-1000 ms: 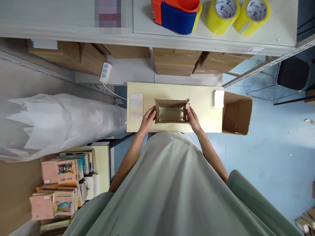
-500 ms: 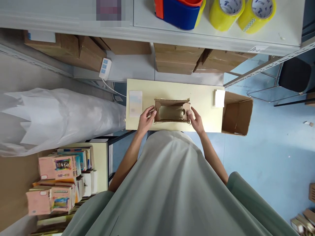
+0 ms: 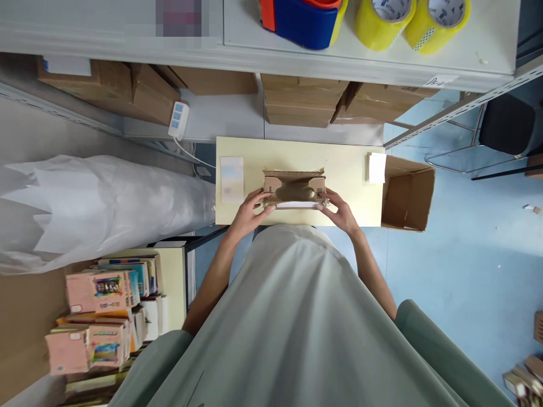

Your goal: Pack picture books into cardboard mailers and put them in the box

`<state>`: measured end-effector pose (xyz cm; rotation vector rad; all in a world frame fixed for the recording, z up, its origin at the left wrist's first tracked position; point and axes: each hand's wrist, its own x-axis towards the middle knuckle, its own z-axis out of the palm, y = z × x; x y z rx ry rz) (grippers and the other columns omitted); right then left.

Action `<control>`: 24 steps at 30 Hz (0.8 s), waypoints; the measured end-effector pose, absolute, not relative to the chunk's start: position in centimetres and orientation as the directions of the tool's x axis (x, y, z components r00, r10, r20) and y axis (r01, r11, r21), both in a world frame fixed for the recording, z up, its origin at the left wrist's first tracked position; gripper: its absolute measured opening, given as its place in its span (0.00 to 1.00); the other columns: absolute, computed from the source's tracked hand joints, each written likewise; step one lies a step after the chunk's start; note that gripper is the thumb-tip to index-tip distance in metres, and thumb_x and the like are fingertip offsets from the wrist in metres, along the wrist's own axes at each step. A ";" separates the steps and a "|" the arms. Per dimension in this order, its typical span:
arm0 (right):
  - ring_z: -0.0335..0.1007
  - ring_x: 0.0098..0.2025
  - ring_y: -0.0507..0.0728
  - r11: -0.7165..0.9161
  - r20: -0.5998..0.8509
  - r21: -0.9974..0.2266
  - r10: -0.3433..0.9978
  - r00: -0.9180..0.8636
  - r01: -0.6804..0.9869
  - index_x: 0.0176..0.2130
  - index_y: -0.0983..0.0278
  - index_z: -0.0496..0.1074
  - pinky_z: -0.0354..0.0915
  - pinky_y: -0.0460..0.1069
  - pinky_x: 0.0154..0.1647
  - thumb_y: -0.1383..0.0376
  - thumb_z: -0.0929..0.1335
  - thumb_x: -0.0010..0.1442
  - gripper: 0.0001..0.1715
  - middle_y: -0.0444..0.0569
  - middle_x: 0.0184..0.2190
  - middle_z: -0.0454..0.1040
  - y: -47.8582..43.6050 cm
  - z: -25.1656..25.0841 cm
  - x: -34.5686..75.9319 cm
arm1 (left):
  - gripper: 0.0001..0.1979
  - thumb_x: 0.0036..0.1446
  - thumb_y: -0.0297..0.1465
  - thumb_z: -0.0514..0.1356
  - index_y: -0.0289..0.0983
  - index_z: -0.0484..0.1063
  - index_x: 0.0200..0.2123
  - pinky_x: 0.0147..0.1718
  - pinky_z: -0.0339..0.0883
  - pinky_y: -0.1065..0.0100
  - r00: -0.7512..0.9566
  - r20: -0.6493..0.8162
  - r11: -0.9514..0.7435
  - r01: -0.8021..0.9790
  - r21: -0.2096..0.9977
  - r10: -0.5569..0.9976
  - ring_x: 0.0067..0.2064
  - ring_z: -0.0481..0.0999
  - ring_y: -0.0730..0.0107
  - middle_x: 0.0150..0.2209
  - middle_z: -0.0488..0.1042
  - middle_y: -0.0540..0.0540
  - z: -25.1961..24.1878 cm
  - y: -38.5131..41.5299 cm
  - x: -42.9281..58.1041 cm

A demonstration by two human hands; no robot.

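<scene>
A small brown cardboard box (image 3: 294, 177) stands on the pale yellow table (image 3: 348, 192) with its top towards me. Its two short side flaps are angled inwards, and a dark gap shows between them. At the near left corner, my left hand (image 3: 250, 213) pinches the near edge between thumb and fingers. My right hand (image 3: 343, 213) grips the near right corner in the same way. A whitish strip runs along the near edge between my thumbs. The inside of the box is mostly hidden.
A larger open carton (image 3: 409, 195) stands at the table's right end, beside a white paper stack (image 3: 376, 168). A printed sheet (image 3: 232, 180) lies at the left. Tape rolls (image 3: 384, 25) and a blue-orange tape dispenser (image 3: 303, 22) sit on the shelf above. Books (image 3: 99, 291) are stacked lower left.
Both hands have shifted from the box's short sides to its near corners. The side flaps are now more visible, the opening looks narrower, and a whitish strip shows at the near edge.
</scene>
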<state>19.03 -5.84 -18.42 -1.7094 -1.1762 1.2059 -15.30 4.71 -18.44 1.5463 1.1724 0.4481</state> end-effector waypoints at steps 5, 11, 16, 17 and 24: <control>0.82 0.63 0.69 -0.330 -0.251 -0.905 0.924 0.287 0.268 0.56 0.53 0.78 0.79 0.71 0.67 0.31 0.73 0.67 0.36 0.55 0.60 0.84 -5.2 -19.6 18.2 | 0.21 0.69 0.48 0.67 0.42 0.78 0.58 0.64 0.79 0.51 0.330 -0.201 0.022 0.474 0.880 0.922 0.59 0.85 0.51 0.61 0.81 0.38 -20.2 5.4 -14.3; 0.81 0.61 0.70 -0.294 -0.192 -0.901 0.929 0.315 0.320 0.63 0.52 0.71 0.80 0.69 0.64 0.32 0.73 0.67 0.39 0.57 0.62 0.82 -5.1 -20.2 18.0 | 0.40 0.66 0.38 0.71 0.41 0.61 0.76 0.68 0.76 0.47 0.289 -0.194 0.035 0.474 0.880 0.937 0.65 0.82 0.47 0.72 0.73 0.31 -20.9 5.8 -13.5; 0.78 0.66 0.72 -0.269 -0.174 -0.896 0.945 0.278 0.353 0.77 0.52 0.63 0.78 0.72 0.66 0.35 0.72 0.69 0.49 0.62 0.69 0.77 -5.0 -19.9 18.2 | 0.57 0.63 0.31 0.72 0.44 0.44 0.86 0.84 0.49 0.45 0.443 -0.014 -0.217 0.467 0.857 0.897 0.87 0.48 0.40 0.87 0.44 0.37 -18.8 8.0 -12.2; 0.77 0.67 0.72 -0.267 -0.171 -0.893 0.946 0.276 0.362 0.79 0.51 0.62 0.78 0.72 0.67 0.36 0.73 0.69 0.50 0.61 0.70 0.76 -5.0 -19.8 18.3 | 0.56 0.63 0.31 0.72 0.44 0.46 0.86 0.85 0.47 0.45 0.483 0.000 -0.258 0.467 0.846 0.876 0.87 0.46 0.41 0.87 0.46 0.39 -18.4 8.3 -12.0; 0.72 0.73 0.76 -0.203 -0.123 -0.850 0.974 0.192 0.486 0.83 0.44 0.58 0.76 0.76 0.70 0.42 0.73 0.72 0.49 0.55 0.83 0.57 -4.6 -18.7 18.7 | 0.31 0.68 0.29 0.67 0.44 0.74 0.73 0.81 0.60 0.46 0.506 0.009 -0.330 0.549 0.768 0.862 0.79 0.65 0.42 0.77 0.67 0.38 -17.8 7.3 -12.2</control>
